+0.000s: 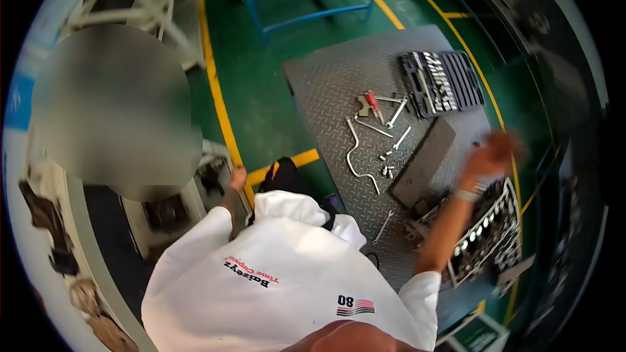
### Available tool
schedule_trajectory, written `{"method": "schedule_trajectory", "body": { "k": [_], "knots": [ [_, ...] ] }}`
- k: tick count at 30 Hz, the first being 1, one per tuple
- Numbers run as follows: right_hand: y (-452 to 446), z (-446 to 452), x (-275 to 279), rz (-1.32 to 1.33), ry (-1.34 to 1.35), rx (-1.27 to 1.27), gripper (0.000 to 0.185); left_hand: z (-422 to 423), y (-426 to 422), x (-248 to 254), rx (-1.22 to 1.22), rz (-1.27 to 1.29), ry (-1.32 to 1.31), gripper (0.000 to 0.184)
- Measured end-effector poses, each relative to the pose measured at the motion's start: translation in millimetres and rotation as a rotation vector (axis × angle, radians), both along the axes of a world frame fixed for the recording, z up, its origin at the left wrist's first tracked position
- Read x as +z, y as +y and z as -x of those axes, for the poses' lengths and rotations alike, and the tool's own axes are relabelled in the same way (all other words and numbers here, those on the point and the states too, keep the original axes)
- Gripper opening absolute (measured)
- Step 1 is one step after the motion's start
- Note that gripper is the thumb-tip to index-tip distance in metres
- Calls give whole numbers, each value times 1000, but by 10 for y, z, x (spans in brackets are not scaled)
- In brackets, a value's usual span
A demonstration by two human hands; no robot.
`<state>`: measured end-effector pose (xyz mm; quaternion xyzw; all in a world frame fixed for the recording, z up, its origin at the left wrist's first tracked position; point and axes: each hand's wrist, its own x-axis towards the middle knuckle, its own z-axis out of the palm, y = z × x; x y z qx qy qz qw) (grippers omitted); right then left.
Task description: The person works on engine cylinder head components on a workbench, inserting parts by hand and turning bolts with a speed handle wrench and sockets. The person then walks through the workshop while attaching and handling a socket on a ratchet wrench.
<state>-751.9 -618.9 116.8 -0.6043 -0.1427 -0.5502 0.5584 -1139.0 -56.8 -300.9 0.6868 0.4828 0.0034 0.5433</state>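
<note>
My left hand [238, 177] hangs low at my side with its fingers curled, close to a pale metal frame [215, 151]; what it holds, if anything, is hidden. My right hand [493, 155] is stretched out over the right side of the plated table [332, 94] and smeared by motion, so its fingers do not show clearly. Below that forearm lies an engine cylinder head [486, 231]. Left of the hand is a flat brown-grey block [425, 163]. Beyond it stands an open socket set case [440, 81].
Loose on the table are a red-handled tool [372, 100], several wrenches [396, 112], a bent metal rod [353, 150], small sockets [387, 171] and another wrench [384, 227]. A blue-framed bench [313, 18] stands ahead. A large blurred round patch [117, 111] covers the left side.
</note>
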Motion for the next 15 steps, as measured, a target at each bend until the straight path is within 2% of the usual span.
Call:
{"method": "schedule_trajectory", "body": {
  "k": [1,2,3,5,6,7,8,9,10,11,12,14,15],
  "knots": [
    [-207,-104,677,-29,-125,-225,22,-47,-83,201,144,44,44,23],
    [-442,-88,1386,54,-189,-511,22,-52,-42,149,207,67,55,23],
    [-688,-67,1943,115,-261,-708,22,98,-30,44,152,-18,-13,22],
    [-818,89,2569,204,-397,-884,23,465,-102,-74,85,-151,-71,23],
    [-759,177,2731,209,-439,-935,23,738,-29,-596,122,-197,4,24],
    [-686,236,2792,205,-461,-974,24,924,-31,-761,165,-142,96,25],
    [-575,222,2796,192,-452,-992,24,1003,-109,-599,285,30,63,24],
    [-404,164,2707,172,-430,-992,24,1047,-170,-232,311,104,128,23],
    [-184,51,2561,156,-384,-976,24,1279,-167,-439,119,-66,19,23],
    [41,-121,2404,114,-294,-947,25,1491,-239,-619,225,-11,29,23],
    [317,-318,2057,93,-192,-893,25,1562,-345,-507,327,55,39,23],
    [1051,-1014,1013,226,99,-731,26,1905,-438,-874,-35,-54,271,23],
    [1476,-1467,350,475,266,-649,26,1798,-445,-818,172,206,240,23]
  ]
}}
